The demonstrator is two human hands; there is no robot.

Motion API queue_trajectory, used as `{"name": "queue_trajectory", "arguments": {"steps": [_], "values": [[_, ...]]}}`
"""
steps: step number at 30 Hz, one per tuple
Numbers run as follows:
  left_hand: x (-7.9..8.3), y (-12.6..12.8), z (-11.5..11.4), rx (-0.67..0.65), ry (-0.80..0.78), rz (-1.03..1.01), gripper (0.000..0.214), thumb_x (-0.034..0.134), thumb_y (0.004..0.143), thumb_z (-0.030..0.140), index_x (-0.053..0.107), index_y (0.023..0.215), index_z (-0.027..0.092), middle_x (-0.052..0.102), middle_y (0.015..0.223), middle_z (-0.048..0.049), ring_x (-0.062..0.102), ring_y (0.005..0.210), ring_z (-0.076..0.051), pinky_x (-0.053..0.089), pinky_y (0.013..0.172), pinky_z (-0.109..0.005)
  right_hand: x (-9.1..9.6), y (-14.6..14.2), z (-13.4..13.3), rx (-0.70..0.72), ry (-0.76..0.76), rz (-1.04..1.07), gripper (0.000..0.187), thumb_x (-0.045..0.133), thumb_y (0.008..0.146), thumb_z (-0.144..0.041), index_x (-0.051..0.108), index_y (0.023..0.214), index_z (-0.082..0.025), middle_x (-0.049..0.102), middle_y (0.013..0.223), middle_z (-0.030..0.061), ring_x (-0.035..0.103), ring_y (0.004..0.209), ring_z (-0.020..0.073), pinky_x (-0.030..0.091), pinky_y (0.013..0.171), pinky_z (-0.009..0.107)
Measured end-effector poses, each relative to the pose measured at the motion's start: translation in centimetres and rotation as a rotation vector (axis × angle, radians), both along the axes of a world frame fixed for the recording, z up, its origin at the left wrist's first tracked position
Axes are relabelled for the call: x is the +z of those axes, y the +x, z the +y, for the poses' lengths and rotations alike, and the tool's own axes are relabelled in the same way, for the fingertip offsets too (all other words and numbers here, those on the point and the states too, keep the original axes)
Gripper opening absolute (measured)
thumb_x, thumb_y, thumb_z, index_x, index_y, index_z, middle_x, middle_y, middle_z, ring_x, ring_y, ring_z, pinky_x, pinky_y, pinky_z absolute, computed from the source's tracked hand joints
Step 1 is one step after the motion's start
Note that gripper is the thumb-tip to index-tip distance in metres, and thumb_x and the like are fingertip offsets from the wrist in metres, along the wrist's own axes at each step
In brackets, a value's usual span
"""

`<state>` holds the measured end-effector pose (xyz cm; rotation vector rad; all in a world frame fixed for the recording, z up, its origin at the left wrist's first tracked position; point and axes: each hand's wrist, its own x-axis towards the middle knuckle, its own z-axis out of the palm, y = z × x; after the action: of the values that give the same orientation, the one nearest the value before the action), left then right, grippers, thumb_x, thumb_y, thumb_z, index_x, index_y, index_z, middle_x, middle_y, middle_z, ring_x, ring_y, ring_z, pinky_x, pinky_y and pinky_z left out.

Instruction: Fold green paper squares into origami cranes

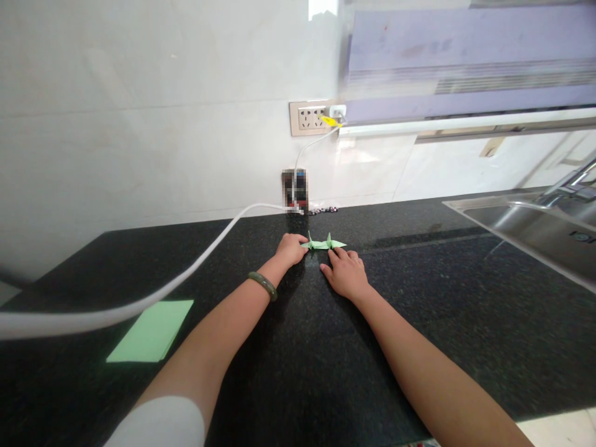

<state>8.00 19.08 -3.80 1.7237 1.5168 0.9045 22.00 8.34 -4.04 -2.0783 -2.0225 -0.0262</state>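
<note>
Two small light-green origami cranes stand side by side on the dark counter, the left crane and the right crane, their inner wings meeting. My left hand is at the left crane, thumb and forefinger closed on its outer wing tip. My right hand lies low on the counter in front of the right crane. Its forefinger touches or nearly touches that crane's lower edge, and its thumb is spread away to the left. Nothing shows in the right palm. A dark green bangle circles my left wrist.
Green paper sheets lie stacked at left. A white cable crosses above the counter from the socket. A blurred-out device leans on the wall beside a beaded strand. A steel sink is at right.
</note>
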Motion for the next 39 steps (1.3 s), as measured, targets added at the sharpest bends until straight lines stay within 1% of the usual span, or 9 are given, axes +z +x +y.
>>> {"name": "queue_trajectory", "arguments": {"steps": [5,9,16,21,24,28,31,35,39], "values": [[-0.2,-1.1,0.1,0.005,0.086,0.113,0.033,0.073,0.053,0.014,0.067,0.086,0.019,0.061,0.088,-0.0074,0.055,0.087,-0.02,0.037,0.084,-0.026,0.1,0.2,0.1,-0.004,0.022,0.031,0.049,0.037,0.083,-0.049,0.044,0.122,-0.021,0.046,0.12,0.0115,0.037,0.105,0.0283,0.03,0.085,0.038],[0.7,-4.4,-1.3,0.023,0.15,0.221,0.032,0.071,0.057,0.023,0.066,0.089,0.019,0.057,0.089,-0.0076,0.053,0.085,-0.02,0.037,0.084,-0.028,0.3,0.3,0.0,0.022,0.053,0.048,0.044,0.036,0.084,-0.047,0.053,0.113,-0.02,0.05,0.111,0.0128,0.04,0.102,0.0276,0.03,0.084,0.037],[3.5,-15.6,-7.7,0.038,0.135,0.447,0.013,0.066,0.061,0.034,0.065,0.066,0.021,0.057,0.071,-0.0041,0.052,0.069,-0.018,0.038,0.072,-0.028,1.7,-0.9,-1.1,0.176,0.019,0.045,0.037,0.036,0.086,-0.039,0.063,0.097,-0.017,0.058,0.093,0.0108,0.045,0.094,0.0231,0.029,0.084,0.033],[3.8,-24.1,-12.4,0.089,0.051,0.882,0.027,0.057,0.065,0.047,0.06,0.064,0.02,0.057,0.073,-0.0068,0.053,0.075,-0.021,0.036,0.073,-0.029,2.3,-2.3,-2.6,0.312,-0.046,0.038,0.035,0.039,0.085,-0.037,0.066,0.09,-0.015,0.06,0.087,0.0104,0.048,0.089,0.0206,0.031,0.082,0.029],[3.9,-27.1,-14.8,0.124,-0.023,0.983,0.037,0.052,0.065,0.056,0.059,0.068,0.02,0.056,0.078,-0.0082,0.053,0.078,-0.023,0.037,0.073,-0.03,2.0,-2.7,-3.2,0.416,-0.009,0.039,0.035,0.038,0.086,-0.038,0.066,0.09,-0.017,0.06,0.083,0.0093,0.049,0.085,0.0203,0.033,0.079,0.029],[3.7,-27.8,-17.0,0.132,-0.124,0.957,0.052,0.046,0.061,0.066,0.058,0.077,0.018,0.055,0.08,-0.0084,0.054,0.077,-0.023,0.038,0.069,-0.03,1.3,-2.9,-3.4,0.537,0.016,0.055,0.033,0.04,0.085,-0.037,0.066,0.091,-0.018,0.059,0.08,0.0091,0.051,0.083,0.0202,0.035,0.079,0.03],[3.0,-27.3,-17.5,0.148,-0.178,0.944,0.059,0.046,0.057,0.07,0.057,0.08,0.017,0.055,0.083,-0.0096,0.054,0.076,-0.023,0.039,0.066,-0.029,1.0,-2.8,-3.4,0.579,0.018,0.066,0.031,0.042,0.084,-0.036,0.065,0.094,-0.018,0.058,0.081,0.0096,0.052,0.082,0.0207,0.036,0.078,0.03],[2.3,-27.0,-17.1,0.15,-0.181,0.951,0.055,0.043,0.061,0.068,0.056,0.074,0.017,0.055,0.081,-0.0098,0.054,0.073,-0.022,0.038,0.064,-0.029,0.8,-2.7,-3.3,0.584,0.012,0.077,0.031,0.043,0.083,-0.036,0.065,0.095,-0.017,0.058,0.082,0.0101,0.052,0.083,0.0212,0.037,0.078,0.03],[2.6,-27.1,-16.7,0.124,-0.204,0.882,0.045,0.047,0.063,0.061,0.054,0.065,0.017,0.056,0.073,-0.0065,0.053,0.072,-0.02,0.036,0.063,-0.027,0.8,-2.7,-3.2,0.586,0.0,0.084,0.032,0.043,0.083,-0.036,0.064,0.096,-0.017,0.057,0.081,0.0099,0.052,0.084,0.0209,0.038,0.078,0.03]]}}
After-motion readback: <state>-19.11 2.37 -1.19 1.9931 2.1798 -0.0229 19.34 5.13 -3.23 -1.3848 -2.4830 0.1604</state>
